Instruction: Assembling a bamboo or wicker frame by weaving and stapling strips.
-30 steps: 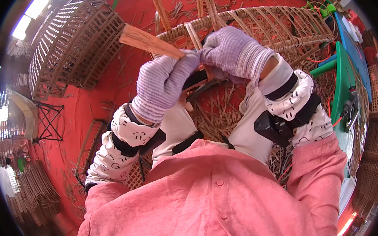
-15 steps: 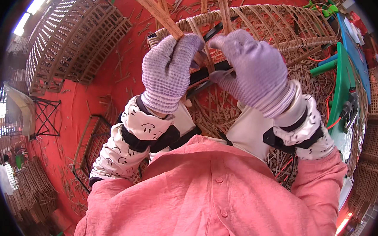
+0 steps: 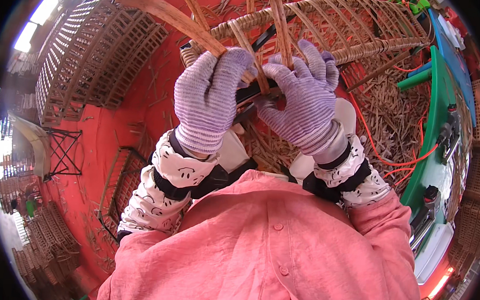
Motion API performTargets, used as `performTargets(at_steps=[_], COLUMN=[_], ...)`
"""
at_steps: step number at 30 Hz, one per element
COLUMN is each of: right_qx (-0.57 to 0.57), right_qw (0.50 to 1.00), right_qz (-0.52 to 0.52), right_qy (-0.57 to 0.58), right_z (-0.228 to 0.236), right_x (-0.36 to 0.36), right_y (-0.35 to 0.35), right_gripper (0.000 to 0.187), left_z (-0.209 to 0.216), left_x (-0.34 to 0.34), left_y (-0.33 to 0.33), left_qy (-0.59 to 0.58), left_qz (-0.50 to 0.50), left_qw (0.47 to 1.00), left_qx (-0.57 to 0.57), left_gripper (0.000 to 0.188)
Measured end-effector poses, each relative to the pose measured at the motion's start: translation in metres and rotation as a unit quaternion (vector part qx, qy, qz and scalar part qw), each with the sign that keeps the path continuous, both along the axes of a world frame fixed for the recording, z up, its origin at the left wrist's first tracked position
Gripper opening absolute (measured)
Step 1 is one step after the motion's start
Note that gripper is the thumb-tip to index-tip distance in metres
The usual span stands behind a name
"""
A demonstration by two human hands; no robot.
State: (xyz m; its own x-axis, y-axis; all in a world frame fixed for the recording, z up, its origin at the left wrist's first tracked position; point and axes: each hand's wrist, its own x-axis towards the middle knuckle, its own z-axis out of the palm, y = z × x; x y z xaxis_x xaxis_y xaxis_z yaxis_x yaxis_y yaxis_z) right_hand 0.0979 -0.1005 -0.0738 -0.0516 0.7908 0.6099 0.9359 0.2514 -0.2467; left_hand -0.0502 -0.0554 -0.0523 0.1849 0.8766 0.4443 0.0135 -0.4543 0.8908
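Observation:
My left hand (image 3: 207, 98), in a lilac striped knit glove, is closed on a flat brown wooden-looking strip (image 3: 168, 16) that sticks up and to the left. My right hand (image 3: 303, 101), gloved alike, has its fingers apart. Its forefinger and thumb are close around a thin strip (image 3: 262, 80) at the end of a woven frame (image 3: 319, 25) of the same brown material. Another upright strip (image 3: 280, 26) runs down to the right fingers. Where its lower end goes is hidden by them.
Stacked brown lattice baskets (image 3: 100, 59) stand at the left. Strip scraps (image 3: 390, 115) litter the red floor (image 3: 94, 157). On the right, a green stool-like piece (image 3: 433, 134) bears tools, with an orange cord (image 3: 388, 159) curving beside it. A black folding stand (image 3: 64, 153) is farther left.
My right hand has moved left, nearer my left hand, and its outer fingers have spread upward. The strip in my left hand shows more of its length and lies flatter.

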Motion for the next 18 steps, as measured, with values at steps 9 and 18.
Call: performTargets(at_steps=[9, 18], right_qx=[0.013, -0.041], right_qw=[0.999, 0.993], right_qz=[0.042, 0.112], right_qy=[0.011, -0.022], right_z=[0.006, 0.005], right_x=[0.011, 0.022], right_y=[-0.002, 0.005], right_gripper=[0.059, 0.053], left_z=[0.004, 0.002], left_x=[0.0, -0.003], left_y=[-0.001, -0.028], left_qy=[-0.063, -0.002], left_qz=[-0.021, -0.082], left_qw=[0.995, 0.995], left_qx=[-0.071, 0.063], left_gripper=[0.026, 0.019])
